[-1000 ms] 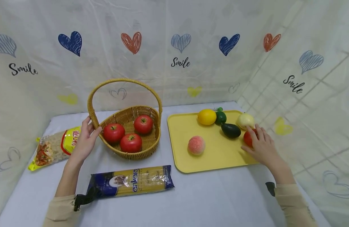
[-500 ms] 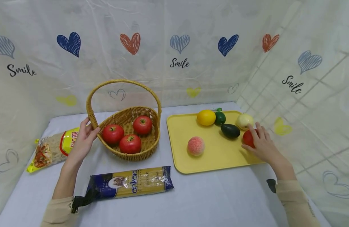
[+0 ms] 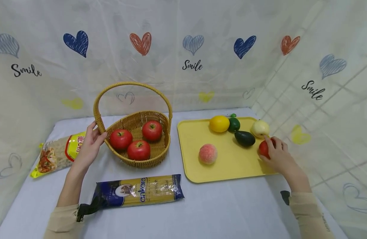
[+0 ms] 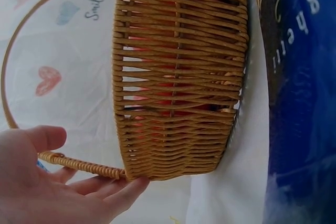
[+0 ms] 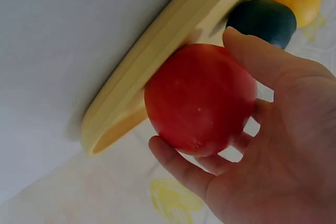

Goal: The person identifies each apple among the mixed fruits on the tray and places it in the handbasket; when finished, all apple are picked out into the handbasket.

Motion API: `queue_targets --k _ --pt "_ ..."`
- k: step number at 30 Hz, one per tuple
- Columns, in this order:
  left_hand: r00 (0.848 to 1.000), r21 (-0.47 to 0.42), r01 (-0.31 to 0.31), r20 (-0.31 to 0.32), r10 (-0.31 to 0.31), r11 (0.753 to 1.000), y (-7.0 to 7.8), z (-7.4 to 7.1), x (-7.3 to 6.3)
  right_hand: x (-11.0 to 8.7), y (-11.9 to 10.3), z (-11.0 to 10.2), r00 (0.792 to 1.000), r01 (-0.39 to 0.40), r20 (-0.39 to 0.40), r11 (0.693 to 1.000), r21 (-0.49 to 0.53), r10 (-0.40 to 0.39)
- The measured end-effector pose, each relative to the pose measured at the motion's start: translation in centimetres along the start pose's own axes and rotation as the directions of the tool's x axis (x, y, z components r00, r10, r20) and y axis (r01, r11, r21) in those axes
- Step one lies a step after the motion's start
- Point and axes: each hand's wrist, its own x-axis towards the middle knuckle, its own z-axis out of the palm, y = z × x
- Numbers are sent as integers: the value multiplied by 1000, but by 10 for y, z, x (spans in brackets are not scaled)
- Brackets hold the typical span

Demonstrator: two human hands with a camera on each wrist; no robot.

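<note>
My right hand (image 3: 279, 158) holds a smooth red apple (image 5: 202, 98) at the right end of the yellow tray (image 3: 228, 166). In the right wrist view the thumb and fingers curve round its sides. My left hand (image 3: 91, 144) rests at the left foot of the wicker basket's handle (image 3: 97, 113). In the left wrist view the handle passes between thumb and loosely stretched fingers, with fingertips touching the basket (image 4: 178, 77) and the thumb apart from it. Inside the basket lie three red apples (image 3: 138, 150).
On the tray are a peach (image 3: 208, 153), lemon (image 3: 219, 123), avocado (image 3: 244, 138), dark green fruit (image 3: 234, 124) and pale yellow-green fruit (image 3: 260, 128). A blue and yellow pasta packet (image 3: 141, 191) lies in front of the basket; another food bag (image 3: 59, 154) lies left.
My right fingers have drawn in round the apple from a looser, more spread pose over it. The left hand stays at the basket, which has not moved.
</note>
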Motion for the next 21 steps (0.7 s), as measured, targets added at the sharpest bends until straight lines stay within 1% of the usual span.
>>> queue_targets --k 6,9,13,16,20,21 --pt "1000 -9 0 1 0 1000 2 -1 2 -3 -6 -6 992 -74 104 997 -14 75" --pt "1000 -7 0 -1 0 1000 0 -3 3 -5 -12 -4 988 -83 130 997 0 82" --pt "1000 -11 5 6 -5 1000 -1 -3 4 -10 -19 -1 988 -75 135 997 17 72" --pt "1000 -9 13 8 -13 1000 -2 -2 4 -13 -23 0 991 -64 114 998 4 63" --pt "1000 -6 11 0 -11 1000 -2 -2 3 -12 -31 2 997 -5 75 1000 -8 5" --pt "1000 -6 9 -2 -9 1000 -2 -2 3 -10 -34 2 997 7 76 1000 -5 -7"
